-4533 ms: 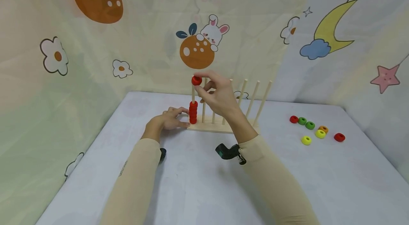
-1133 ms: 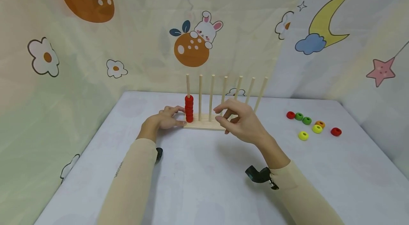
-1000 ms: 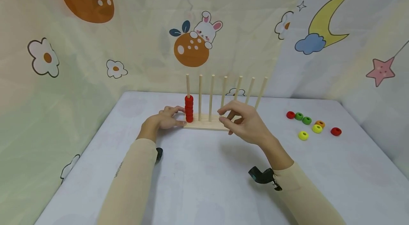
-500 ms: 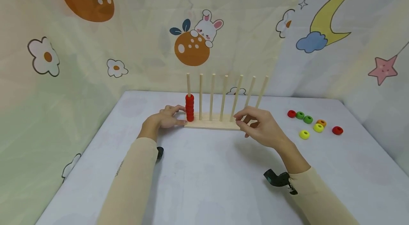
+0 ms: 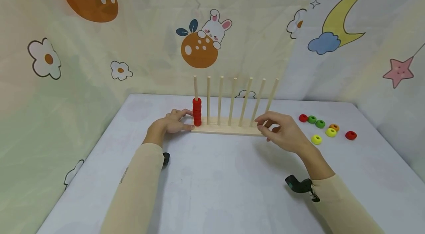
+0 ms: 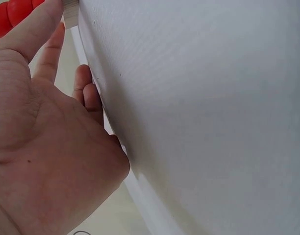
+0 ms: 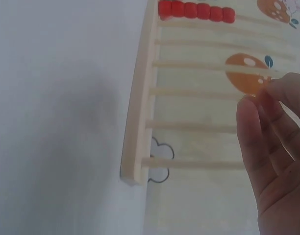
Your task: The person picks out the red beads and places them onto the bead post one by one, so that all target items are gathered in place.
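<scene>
A wooden peg rack (image 5: 225, 129) stands near the back of the table, with several upright pegs along its base. Red beads (image 5: 197, 112) are stacked on its leftmost peg; the other pegs carry none. My left hand (image 5: 172, 121) holds the left end of the base between thumb and forefinger, right beside the stack. In the left wrist view, the thumb tip meets the base corner near the red beads (image 6: 15, 12). My right hand (image 5: 282, 130) hovers in front of the rack's right end, fingers loosely bent, thumb and forefinger tips apart and holding nothing.
Right of the rack lie loose beads: a red one (image 5: 303, 118), two green ones (image 5: 320, 124), an orange one (image 5: 334, 127), two yellow ones (image 5: 316, 139) and another red one (image 5: 351, 135). A printed cloth (image 5: 149, 42) hangs behind the white table (image 5: 212, 182).
The red bead my right hand held above the leftmost peg now sits on the stack. That hand has since moved right and down along the rack. My left hand stays at the base.
</scene>
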`<state>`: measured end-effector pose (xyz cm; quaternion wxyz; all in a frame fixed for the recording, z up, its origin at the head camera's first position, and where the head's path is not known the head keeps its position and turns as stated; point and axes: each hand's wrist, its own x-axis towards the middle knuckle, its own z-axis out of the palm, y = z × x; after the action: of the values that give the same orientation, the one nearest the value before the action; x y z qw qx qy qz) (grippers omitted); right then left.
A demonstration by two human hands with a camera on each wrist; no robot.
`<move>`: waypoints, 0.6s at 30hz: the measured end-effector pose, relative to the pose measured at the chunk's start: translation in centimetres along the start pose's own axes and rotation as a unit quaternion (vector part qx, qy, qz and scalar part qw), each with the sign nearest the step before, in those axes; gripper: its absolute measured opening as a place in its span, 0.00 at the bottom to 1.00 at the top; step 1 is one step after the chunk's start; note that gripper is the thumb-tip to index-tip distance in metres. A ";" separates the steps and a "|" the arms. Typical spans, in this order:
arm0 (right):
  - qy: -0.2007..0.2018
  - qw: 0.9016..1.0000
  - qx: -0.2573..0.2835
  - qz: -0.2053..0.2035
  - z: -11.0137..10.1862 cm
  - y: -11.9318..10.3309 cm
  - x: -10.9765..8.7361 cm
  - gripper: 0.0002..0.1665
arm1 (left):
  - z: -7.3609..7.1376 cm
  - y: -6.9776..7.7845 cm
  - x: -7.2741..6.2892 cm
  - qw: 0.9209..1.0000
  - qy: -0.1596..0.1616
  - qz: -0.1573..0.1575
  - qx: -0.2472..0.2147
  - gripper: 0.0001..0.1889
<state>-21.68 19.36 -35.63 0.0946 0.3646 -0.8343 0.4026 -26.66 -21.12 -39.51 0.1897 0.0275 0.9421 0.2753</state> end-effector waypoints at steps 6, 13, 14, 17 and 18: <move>0.009 1.000 -0.015 0.017 -1.2 1.2 -0.7 0.15 | 0.1 0.0 0.0 1.000 -0.001 -0.003 -0.003 0.34; 0.027 0.998 -0.042 0.037 -2.6 2.8 -1.4 0.14 | 0.0 0.0 0.0 1.000 0.002 0.001 0.000 0.34; 0.027 0.998 -0.047 0.039 -2.8 3.0 -1.5 0.14 | 0.0 0.0 0.0 1.000 0.002 0.002 0.002 0.34; 0.029 0.997 -0.056 0.045 -3.3 3.6 -1.7 0.13 | 0.0 0.1 0.0 1.000 0.001 0.002 0.003 0.34; 0.029 0.997 -0.059 0.048 -3.5 3.8 -1.7 0.13 | 0.0 0.1 0.0 1.000 0.001 0.002 0.003 0.34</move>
<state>-23.55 24.46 -36.39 0.1205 0.3063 -0.8699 0.3673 -26.64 -21.06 -39.42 0.1882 0.0295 0.9431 0.2725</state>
